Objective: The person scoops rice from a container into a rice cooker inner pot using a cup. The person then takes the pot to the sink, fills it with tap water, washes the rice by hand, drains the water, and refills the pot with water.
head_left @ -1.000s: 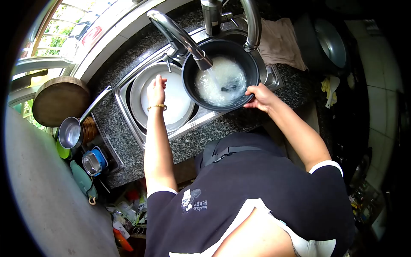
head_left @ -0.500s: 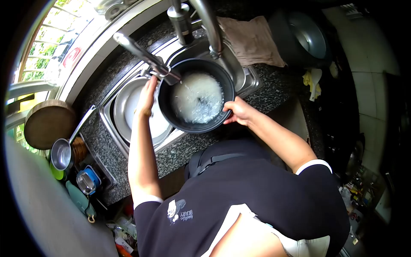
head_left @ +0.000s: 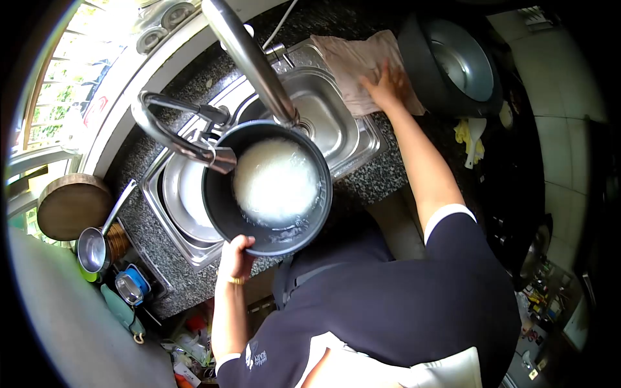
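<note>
My left hand (head_left: 236, 258) is closed on the near rim of a dark rice cooker inner pot (head_left: 320, 213), with the thumb over the edge. Cloudy white water (head_left: 277, 181) lies in the pot, with what looks like rice beneath it. The pot is held over the sink's divider, under the taps. To the right, my right hand (head_left: 388, 90) lies on a brownish-pink cloth (head_left: 346, 61) on the counter, fingers spread. Beside the cloth stands a large dark cooker body (head_left: 420, 71) with a grey metallic interior.
A curved faucet (head_left: 174, 139) and a thicker spout (head_left: 249, 55) reach over the double sink (head_left: 336, 119). In the left basin sits a metal bowl (head_left: 184, 213). A small saucepan (head_left: 94, 249) and a round wooden board (head_left: 74, 207) stand at the left. A white spatula (head_left: 475, 139) lies at the right.
My right hand has let go of the pot and moved to the cloth. My left hand has shifted to the near rim, and the pot has come closer to me. The water inside looks calmer.
</note>
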Motion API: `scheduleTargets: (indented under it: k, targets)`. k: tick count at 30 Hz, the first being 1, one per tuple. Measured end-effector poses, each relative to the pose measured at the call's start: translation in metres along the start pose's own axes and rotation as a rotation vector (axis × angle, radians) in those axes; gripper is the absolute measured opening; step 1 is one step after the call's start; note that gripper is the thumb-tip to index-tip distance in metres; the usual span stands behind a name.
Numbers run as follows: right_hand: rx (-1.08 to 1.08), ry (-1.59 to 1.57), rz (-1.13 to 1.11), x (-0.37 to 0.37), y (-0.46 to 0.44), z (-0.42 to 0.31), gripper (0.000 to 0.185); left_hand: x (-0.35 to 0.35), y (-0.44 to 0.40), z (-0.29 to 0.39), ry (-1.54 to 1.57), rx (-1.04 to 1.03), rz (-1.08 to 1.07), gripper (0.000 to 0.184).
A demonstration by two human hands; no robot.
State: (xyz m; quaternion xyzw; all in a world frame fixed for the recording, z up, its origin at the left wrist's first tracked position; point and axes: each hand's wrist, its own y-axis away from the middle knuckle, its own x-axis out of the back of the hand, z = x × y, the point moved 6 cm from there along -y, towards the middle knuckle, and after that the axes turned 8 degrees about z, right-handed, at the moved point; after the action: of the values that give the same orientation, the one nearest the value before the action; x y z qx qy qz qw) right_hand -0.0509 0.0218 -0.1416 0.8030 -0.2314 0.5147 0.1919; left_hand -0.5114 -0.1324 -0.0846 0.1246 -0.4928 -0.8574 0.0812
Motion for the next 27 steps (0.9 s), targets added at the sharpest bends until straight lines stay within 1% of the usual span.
scheduleTargets:
  k: [2,3,5,7,9,10,11,13,14,16,18,20,22,24,26,27]
  targets:
    - [-0.158,0.273,0.033,-0.017,-0.022,0.015,0.083,-0.004,0.019,0.005,-0.016,-0.063,0.06,0.023]
    - [-0.097,0.252,0.068,-0.022,-0.029,0.0,0.079,-0.004,0.023,0.004,0.006,-0.065,0.066,0.03]
    - [0.178,0.066,-0.046,-0.04,-0.037,-0.052,0.07,0.002,0.028,0.0,0.023,-0.057,0.102,0.03]
    - [0.61,0.371,-0.072,-0.071,-0.036,-0.097,0.061,0.022,0.021,-0.014,0.026,-0.027,0.133,0.029]
    - [0.632,-0.131,-0.294,-0.068,-0.029,-0.136,0.057,0.016,0.024,-0.016,0.043,-0.023,0.153,0.029]
    - [0.635,-0.136,-0.293,-0.073,-0.033,-0.145,0.057,0.012,0.025,-0.016,0.074,-0.021,0.172,0.028]
    - [0.71,0.031,-0.305,-0.081,-0.033,-0.153,0.056,0.007,0.027,-0.016,0.11,-0.014,0.127,0.032]
    - [1.048,0.464,-0.173,-0.1,-0.037,-0.151,0.056,0.01,0.027,-0.016,0.117,-0.004,0.157,0.034]
    - [0.977,-0.005,-0.246,-0.082,-0.045,-0.135,0.055,0.011,0.026,-0.019,0.132,0.007,0.173,0.036]
    - [1.199,0.231,-0.091,-0.083,-0.043,-0.099,0.05,0.007,0.028,-0.012,0.143,-0.037,0.166,0.039]
    - [1.251,0.208,-0.225,-0.067,-0.016,-0.054,0.043,-0.019,0.039,0.005,0.14,-0.068,0.248,0.002]
    - [1.283,0.229,-0.383,-0.048,0.035,-0.012,0.04,-0.028,0.04,0.015,0.146,-0.118,0.198,0.003]
    - [1.283,0.09,-0.413,-0.029,0.094,0.022,0.038,-0.027,0.036,0.017,0.234,-0.165,0.212,0.003]
    - [1.071,-0.172,-0.288,-0.024,0.138,0.046,0.037,-0.021,0.028,0.013,0.257,-0.141,0.075,0.009]
    - [0.906,-0.252,-0.286,-0.024,0.174,0.036,0.03,-0.027,0.029,0.018,0.24,-0.14,0.066,0.009]
    - [0.883,-0.292,-0.292,-0.027,0.187,0.018,0.028,-0.03,0.03,0.021,0.239,-0.136,0.044,0.009]
